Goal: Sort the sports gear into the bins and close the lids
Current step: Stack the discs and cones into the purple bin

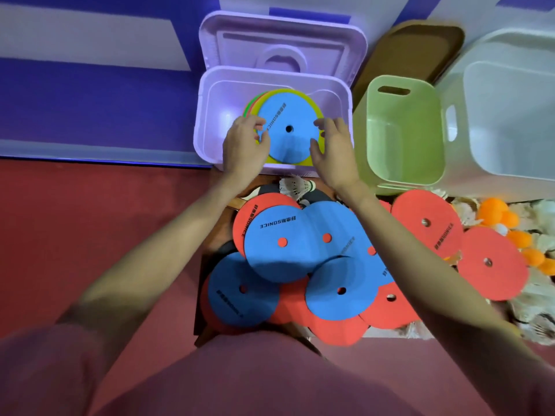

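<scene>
A purple bin [207,115] stands open, its lid [282,43] leaning behind it. Inside lies a stack of flat discs with a blue disc [289,130] on top and yellow, green and red edges showing under it. My left hand [244,145] is at the blue disc's left edge, fingers curled over the rim. My right hand [332,145] is at its right edge, fingers loosely bent by the rim. On the floor below lies a heap of blue discs [300,241] and red discs [426,223].
A green bin [402,130] and a white bin [504,115] stand open to the right, with a brown lid [411,52] behind them. Orange balls [510,232] and white shuttlecocks [295,186] lie around the disc heap. Blue and white wall behind, red floor at left.
</scene>
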The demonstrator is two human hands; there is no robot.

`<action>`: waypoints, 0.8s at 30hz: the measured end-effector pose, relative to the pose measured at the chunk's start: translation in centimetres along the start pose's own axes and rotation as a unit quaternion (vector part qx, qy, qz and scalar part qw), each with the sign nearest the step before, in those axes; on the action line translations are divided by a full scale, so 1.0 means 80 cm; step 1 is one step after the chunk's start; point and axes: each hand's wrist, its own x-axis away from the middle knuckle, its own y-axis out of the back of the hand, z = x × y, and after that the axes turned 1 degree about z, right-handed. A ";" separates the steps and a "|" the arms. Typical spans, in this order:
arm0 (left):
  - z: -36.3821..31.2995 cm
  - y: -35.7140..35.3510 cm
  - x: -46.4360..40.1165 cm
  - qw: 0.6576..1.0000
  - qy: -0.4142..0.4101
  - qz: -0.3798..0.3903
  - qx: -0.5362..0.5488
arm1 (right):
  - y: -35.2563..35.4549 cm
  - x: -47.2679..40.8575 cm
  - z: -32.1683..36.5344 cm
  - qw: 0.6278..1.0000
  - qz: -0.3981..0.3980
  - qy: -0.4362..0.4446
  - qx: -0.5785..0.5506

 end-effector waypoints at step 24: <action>0.142 0.028 0.291 0.963 0.236 0.093 -0.093 | -0.029 0.200 -0.006 0.978 0.089 -0.187 0.004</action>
